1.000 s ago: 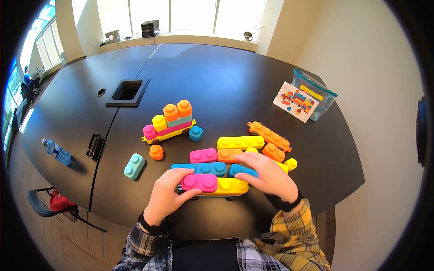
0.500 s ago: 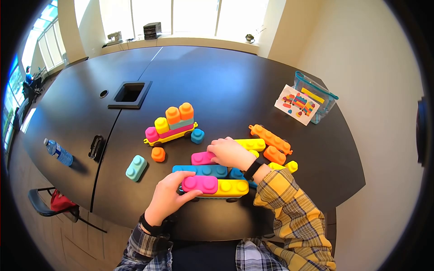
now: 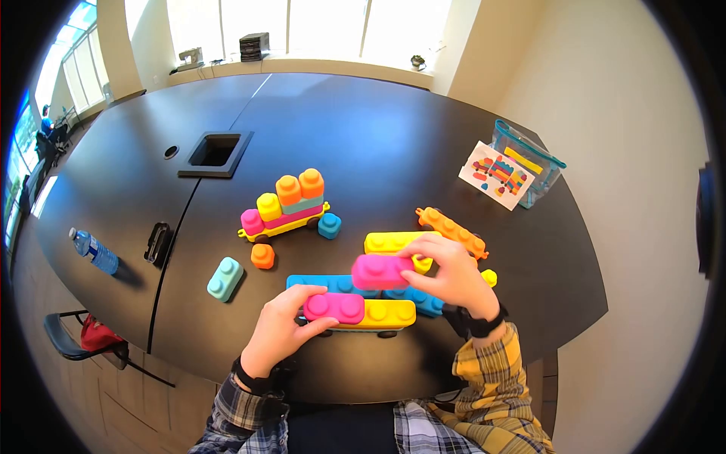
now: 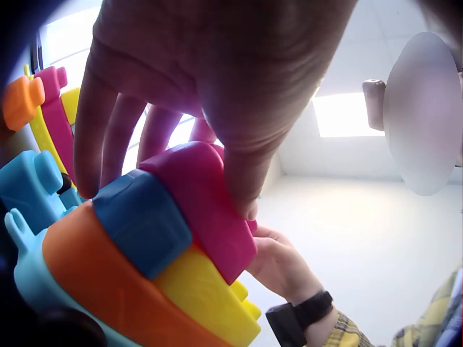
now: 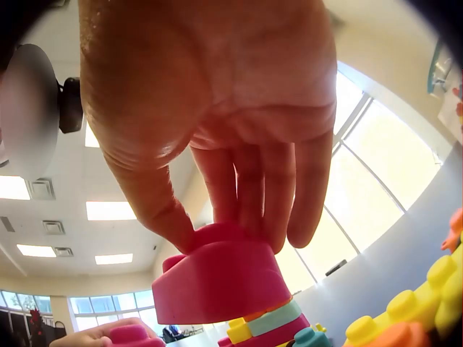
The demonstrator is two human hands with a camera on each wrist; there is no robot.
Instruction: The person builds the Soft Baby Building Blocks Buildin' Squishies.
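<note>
My left hand (image 3: 276,333) grips a pink two-stud block (image 3: 335,308) between thumb and fingers. That block tops a stack where, in the left wrist view, a blue block (image 4: 142,223) and a yellow block (image 4: 206,289) sit over an orange layer (image 4: 108,278) on a light-blue wheeled base (image 4: 36,264). Up and to the right, my right hand (image 3: 454,280) pinches another pink block (image 3: 380,272) by its studded top. This one overlaps long blue blocks (image 3: 423,302) behind the stack.
A finished-looking wagon (image 3: 291,216) with mixed blocks stands behind. Loose light-blue (image 3: 225,278) and orange (image 3: 262,256) blocks lie left. A long yellow block (image 3: 389,242) and an orange wheeled base (image 3: 451,231) lie beyond my right hand. Picture card (image 3: 497,174), clear bag (image 3: 529,163) and bottle (image 3: 94,251) stand farther out.
My right hand reached left to the pink block lying behind the blue ones, took hold of it, and brought it right and nearer. My left hand has stayed on the stack.
</note>
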